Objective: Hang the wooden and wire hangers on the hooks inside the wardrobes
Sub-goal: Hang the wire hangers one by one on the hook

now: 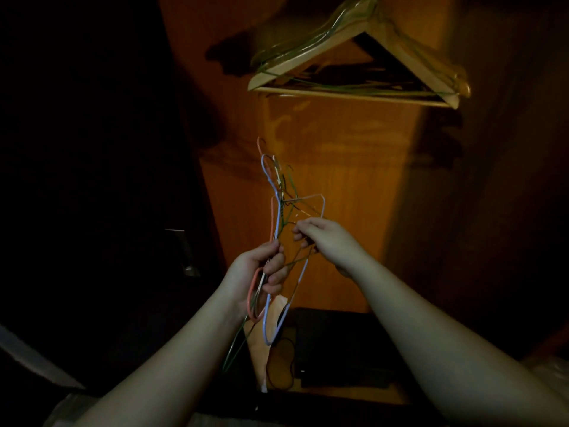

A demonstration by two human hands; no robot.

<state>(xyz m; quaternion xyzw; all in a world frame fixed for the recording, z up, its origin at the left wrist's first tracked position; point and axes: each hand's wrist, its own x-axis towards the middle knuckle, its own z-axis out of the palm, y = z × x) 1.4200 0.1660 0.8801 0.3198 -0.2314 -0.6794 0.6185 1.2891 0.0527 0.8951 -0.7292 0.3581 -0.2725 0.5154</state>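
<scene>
Inside the wardrobe, against the orange wood back panel (338,167), a wooden hanger (354,53) hangs at the top of the view, with thin green wire hangers (295,49) draped over it. What it hangs from is out of view.

Lower centre: a tangled bunch of wire hangers (278,211), held up in front of the panel, hooks pointing up. Colours visible: orange, pale blue, green, one pinkish. The bunch sits well below the wooden hanger, not touching it.

Left hand (264,272): fingers curled around the lower part of the bunch, gripping the orange and blue wires together. The blue loop and a green wire trail down past the wrist.

Right hand (323,238): fingers curled, pinching thin wires on the right side of the same bunch, just beside the left hand. Exactly which wire it has is too fine and dark to tell.

Wardrobe floor, below the hands: a tan paper envelope (261,340) standing tilted, a dark boxy device (341,349) to its right, and a thin black cable loop (278,365) between them.

Left side of the view is nearly black; a metal door handle (184,251) is the only thing readable there. Lighting is dim overall.
</scene>
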